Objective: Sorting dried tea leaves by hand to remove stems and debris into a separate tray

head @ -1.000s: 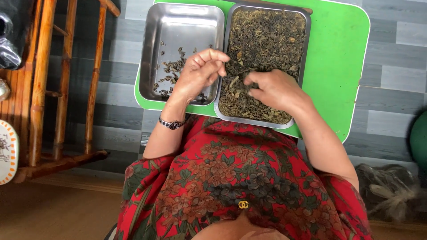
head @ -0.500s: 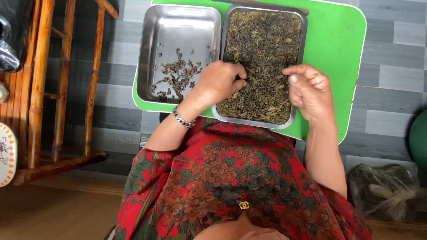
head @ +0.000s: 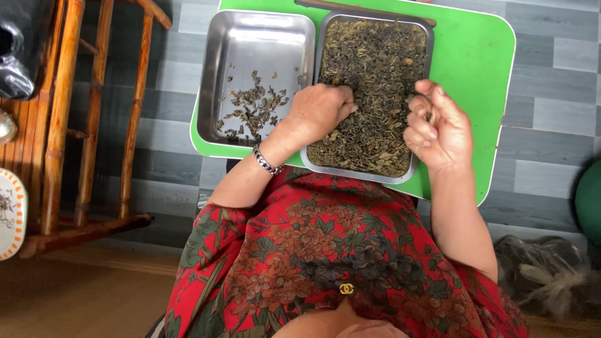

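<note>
while the full tray [head: 421, 164] holds dried leaves [head: 375, 69], the curled left hand [head: 319, 112] pinches them.

Green plastic table [head: 476, 69] with rounded corners — bearing two steel trays side by side: left tray [head: 216, 81], nearly bare with a few dried leaves; right tray [head: 429, 69], full, toward the near edge.

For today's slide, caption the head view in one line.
Left hand in the full tray of dried leaves; right hand lifted beside it.
</note>
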